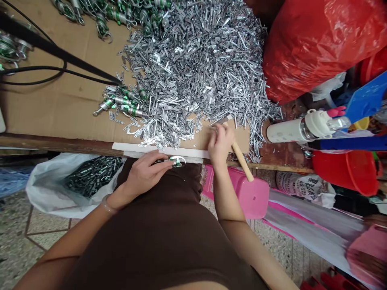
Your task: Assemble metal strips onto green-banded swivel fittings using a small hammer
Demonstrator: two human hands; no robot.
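Note:
My left hand [148,171] is closed, pinching a small metal piece with green parts and a pale curved hook [179,161] at the table's front edge, over my lap. My right hand [222,145] has its fingers curled together low over the cardboard; what they pinch, if anything, is too small to make out. Right beside it lies a hammer with a wooden handle [242,161], its metal head [223,120] just beyond my fingers and the handle jutting past the edge. Ahead of both hands spreads a big heap of small metal plates and pins [199,68].
Green-and-silver hook assemblies [127,102] lie on the cardboard [60,108] at left, under black cables [87,68]. A white sack of dark parts [45,193] is below. At right are a white bottle [286,131], a red bag [320,44] and a pink stool [254,197].

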